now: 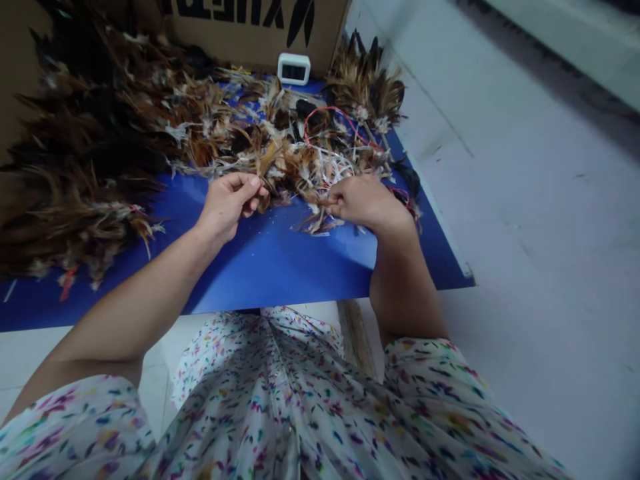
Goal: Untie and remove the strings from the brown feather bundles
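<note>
From where I operate, I look down on a heap of loose feathers [200,127] spread over the far part of a blue tabletop [280,267]. Most are warm brown to rusty orange with slim, pointed tips, and pale, fluffy down shows at their bases; a few near-black ones lie among them. My left hand [233,203] is at the heap's near edge, thumb and fingertips pinched narrow on a small brown tuft [265,199]. My right hand [363,200] is turned knuckles up, its fingers closed on a thin brown wisp [320,199] that points toward the left hand; it looks like feather, though the blur there keeps me from being certain.

Just beyond the right hand, white strips [336,167] tangle with the feathers, and a red cord [327,109] loops over them. To the left stands a larger, darker feather pile [75,153], its lower fringe lighter brown, with a bit of red near the bottom. An upright brown bunch with dark tips [367,87] sits at the far right, close to the wall [525,200]. A small white device with a dark screen [294,69] stands before a cardboard box [240,33].
</note>
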`<state>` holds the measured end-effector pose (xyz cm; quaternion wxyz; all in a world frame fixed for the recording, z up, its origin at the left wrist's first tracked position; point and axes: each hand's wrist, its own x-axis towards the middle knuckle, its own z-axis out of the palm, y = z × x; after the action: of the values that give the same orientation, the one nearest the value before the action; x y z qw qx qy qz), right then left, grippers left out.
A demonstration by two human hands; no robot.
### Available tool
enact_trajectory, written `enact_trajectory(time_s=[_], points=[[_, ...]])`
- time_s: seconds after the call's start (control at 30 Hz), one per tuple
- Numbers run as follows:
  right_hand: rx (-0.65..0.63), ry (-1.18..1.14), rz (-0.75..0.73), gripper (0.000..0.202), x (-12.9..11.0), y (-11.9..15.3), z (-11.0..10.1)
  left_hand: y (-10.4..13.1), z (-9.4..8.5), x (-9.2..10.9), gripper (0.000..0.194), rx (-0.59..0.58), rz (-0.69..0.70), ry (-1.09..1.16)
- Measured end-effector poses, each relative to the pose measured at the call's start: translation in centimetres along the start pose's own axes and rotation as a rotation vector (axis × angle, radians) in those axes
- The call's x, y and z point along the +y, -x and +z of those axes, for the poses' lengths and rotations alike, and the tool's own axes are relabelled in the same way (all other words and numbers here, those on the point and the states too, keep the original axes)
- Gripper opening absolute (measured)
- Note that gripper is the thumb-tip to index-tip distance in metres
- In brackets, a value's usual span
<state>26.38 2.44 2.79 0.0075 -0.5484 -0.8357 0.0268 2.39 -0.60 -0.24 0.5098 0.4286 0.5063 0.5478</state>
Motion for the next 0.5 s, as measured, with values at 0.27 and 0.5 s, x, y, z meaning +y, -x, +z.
enact_trajectory(time_s=[0.27, 0.5], points=[[0.416, -0.599, -0.100, 0.014, 1.1, -0.7, 0.4, 0.3, 0.1, 0.0, 0.022, -0.025, -0.025, 0.016], [0.460, -1.114, -0.116, 0.034, -0.7, -1.5, 1.1, 0.9, 0.4, -0.1, 0.022, -0.144, -0.119, 0.081]])
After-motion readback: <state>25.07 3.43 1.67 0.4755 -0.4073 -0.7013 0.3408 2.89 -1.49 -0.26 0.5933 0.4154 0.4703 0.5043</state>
